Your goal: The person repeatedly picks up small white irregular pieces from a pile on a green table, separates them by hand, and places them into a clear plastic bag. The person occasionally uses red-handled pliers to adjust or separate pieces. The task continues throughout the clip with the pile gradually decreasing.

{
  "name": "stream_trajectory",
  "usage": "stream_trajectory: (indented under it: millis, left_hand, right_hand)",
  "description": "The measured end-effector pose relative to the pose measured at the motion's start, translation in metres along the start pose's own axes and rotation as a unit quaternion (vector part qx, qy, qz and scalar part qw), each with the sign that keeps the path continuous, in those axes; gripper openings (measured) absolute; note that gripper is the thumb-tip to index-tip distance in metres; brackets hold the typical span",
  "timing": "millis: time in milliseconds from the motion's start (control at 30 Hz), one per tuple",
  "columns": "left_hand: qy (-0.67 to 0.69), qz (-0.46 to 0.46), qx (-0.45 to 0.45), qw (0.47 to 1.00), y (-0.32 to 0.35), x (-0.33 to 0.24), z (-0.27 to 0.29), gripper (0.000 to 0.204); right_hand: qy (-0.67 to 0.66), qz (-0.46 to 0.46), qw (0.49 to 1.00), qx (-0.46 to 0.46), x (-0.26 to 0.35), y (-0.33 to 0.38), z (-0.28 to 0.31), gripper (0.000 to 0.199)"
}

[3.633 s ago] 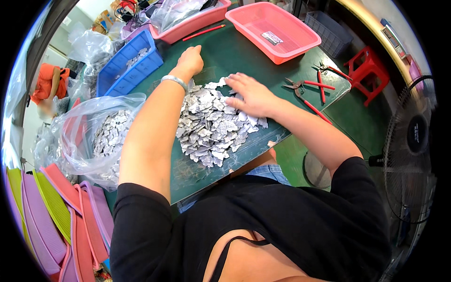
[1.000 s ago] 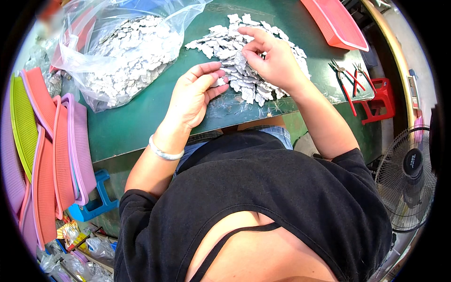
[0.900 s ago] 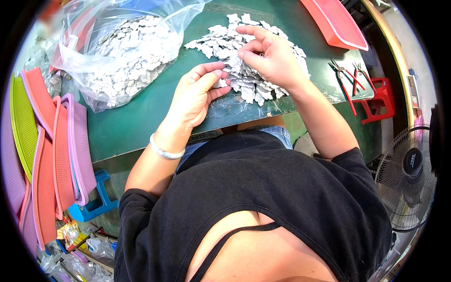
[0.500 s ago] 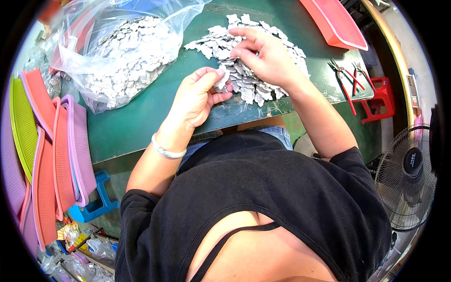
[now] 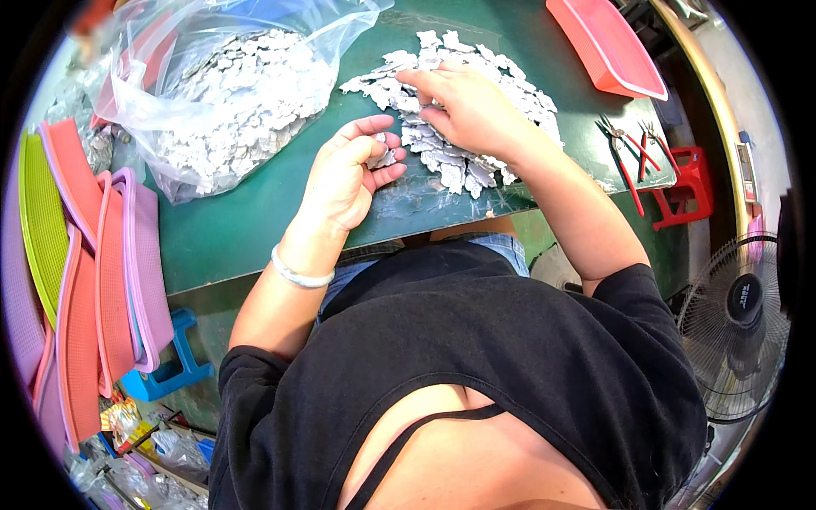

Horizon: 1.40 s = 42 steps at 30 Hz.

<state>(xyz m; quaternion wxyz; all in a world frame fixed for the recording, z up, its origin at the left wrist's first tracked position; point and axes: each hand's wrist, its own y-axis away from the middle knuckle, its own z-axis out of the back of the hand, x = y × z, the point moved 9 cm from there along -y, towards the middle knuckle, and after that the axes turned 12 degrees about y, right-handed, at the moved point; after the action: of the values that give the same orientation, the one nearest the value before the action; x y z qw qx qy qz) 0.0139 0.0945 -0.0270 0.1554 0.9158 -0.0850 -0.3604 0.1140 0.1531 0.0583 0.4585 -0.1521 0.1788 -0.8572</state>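
— Layout, largest first?
— Green table (image 5: 208, 242), bearing clear plastic bag (image 5: 161, 109) of silvery pieces (image 5: 246, 102) at left, with loose heap (image 5: 459, 167) of like pieces just to its right
— Changed within the last second?
— Right hand (image 5: 466, 106), over the heap: shifted leftward, with thumb and forefinger apart, other fingertips not visible, contact unclear. Left hand (image 5: 348, 170): silvery piece (image 5: 382, 159) no longer pinched at fingertips, now lower, held between thumb and curled fingers, with forefinger extended
— Meaning?
— Judged still retained, off the heap
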Motion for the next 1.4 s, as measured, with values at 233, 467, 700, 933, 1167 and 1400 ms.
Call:
stream_trajectory:
  millis: [233, 467, 700, 933, 1167, 1400]
  left_hand:
    - [-0.039, -0.021, -0.022, 0.999, -0.002, -0.004, -0.006, 0.024]
    - [-0.030, -0.017, -0.028, 0.999, -0.011, -0.001, -0.001, 0.012]
    - [-0.014, -0.011, -0.030, 0.999, -0.008, -0.001, -0.001, 0.011]
    - [0.054, -0.021, -0.023, 0.998, -0.008, -0.004, 0.004, 0.013]
    - [0.061, -0.014, -0.005, 0.998, -0.007, -0.005, -0.003, 0.014]
    - [-0.006, 0.028, 0.011, 1.000, -0.005, 0.005, -0.021, 0.017]
  right_hand:
    - [-0.153, -0.088, 0.984, -0.002, -0.016, 0.000, 0.002, 0.040]
    - [-0.097, -0.066, 0.993, -0.032, -0.021, -0.006, 0.004, 0.044]
    - [-0.016, -0.038, 0.999, 0.004, -0.017, -0.008, -0.009, 0.041]
    - [-0.035, -0.055, 0.998, -0.016, -0.017, -0.004, -0.002, 0.041]
    - [-0.361, -0.223, 0.906, -0.004, -0.047, 0.002, -0.002, 0.040]
    - [-0.480, -0.240, 0.843, 0.038, -0.032, 0.001, -0.007, 0.041]
